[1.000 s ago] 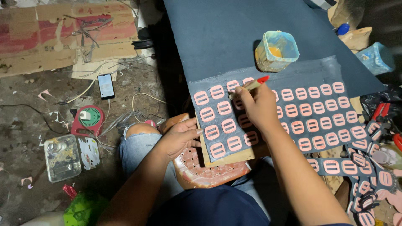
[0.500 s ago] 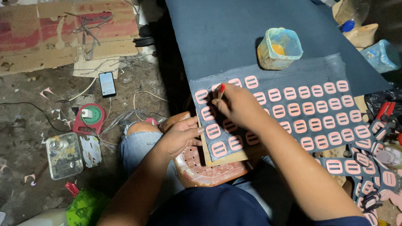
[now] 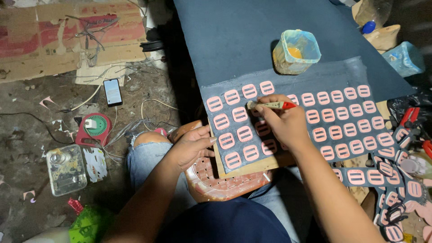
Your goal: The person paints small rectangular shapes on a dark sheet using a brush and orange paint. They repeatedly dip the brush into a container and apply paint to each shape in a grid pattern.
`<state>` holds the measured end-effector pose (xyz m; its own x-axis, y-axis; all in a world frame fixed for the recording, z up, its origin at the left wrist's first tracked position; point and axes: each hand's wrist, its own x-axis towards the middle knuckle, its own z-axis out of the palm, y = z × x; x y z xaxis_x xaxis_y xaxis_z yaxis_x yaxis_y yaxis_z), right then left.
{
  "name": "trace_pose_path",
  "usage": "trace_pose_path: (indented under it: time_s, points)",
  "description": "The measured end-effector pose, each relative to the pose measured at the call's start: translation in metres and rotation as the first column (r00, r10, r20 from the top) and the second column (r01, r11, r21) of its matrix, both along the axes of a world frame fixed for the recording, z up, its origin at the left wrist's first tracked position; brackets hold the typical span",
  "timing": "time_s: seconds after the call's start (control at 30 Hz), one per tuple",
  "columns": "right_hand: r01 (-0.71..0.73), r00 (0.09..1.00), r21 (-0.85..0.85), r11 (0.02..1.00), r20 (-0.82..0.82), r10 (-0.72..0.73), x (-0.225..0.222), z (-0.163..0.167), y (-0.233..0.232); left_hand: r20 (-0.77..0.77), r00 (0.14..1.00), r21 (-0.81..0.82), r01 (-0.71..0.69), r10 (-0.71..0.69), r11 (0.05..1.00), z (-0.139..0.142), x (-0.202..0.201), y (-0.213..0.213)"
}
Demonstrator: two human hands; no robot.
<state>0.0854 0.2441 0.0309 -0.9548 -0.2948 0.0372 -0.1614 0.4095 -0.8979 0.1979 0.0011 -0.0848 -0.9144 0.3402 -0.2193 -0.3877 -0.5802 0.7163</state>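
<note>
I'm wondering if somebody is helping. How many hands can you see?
2. The left hand rests against the left edge of the board. The right hand holds a red-tipped stick over the pink pieces. No other hands show.

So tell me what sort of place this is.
Probably an informal floor-level craft workshop: a dark sheet covered in pink cut-out pieces, a glue tub, and a dirt floor littered with cardboard.

Pink slotted pieces (image 3: 245,153) pattern a dark blue-grey sheet (image 3: 288,76); the brush (image 3: 272,105) is cream with a red end.
</note>
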Motion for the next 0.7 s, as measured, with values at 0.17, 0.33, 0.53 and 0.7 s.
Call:
trace_pose_path:
  time_s: [0.17, 0.33, 0.53, 0.7]
  points:
    - [-0.087, 0.988, 0.103, 0.991, -0.116, 0.098, 0.012, -0.001, -0.006, -0.004, 1.0, 0.019, 0.005, -0.005, 1.0, -0.001, -0.001, -0.001]
    - [-0.076, 0.914, 0.236, 0.969, -0.373, 0.163, 0.035, 0.001, 0.0, -0.012, 1.0, 0.038, 0.011, -0.01, 0.999, -0.002, -0.001, 0.001]
    - [-0.077, 0.904, 0.24, 0.968, -0.393, 0.17, 0.047, -0.006, -0.016, 0.011, 1.0, -0.043, 0.006, -0.006, 0.999, 0.001, -0.002, 0.002]
    - [-0.102, 0.966, 0.182, 0.978, -0.216, 0.141, 0.037, -0.002, -0.017, 0.018, 1.0, -0.01, -0.009, 0.01, 1.0, 0.002, -0.001, 0.004]
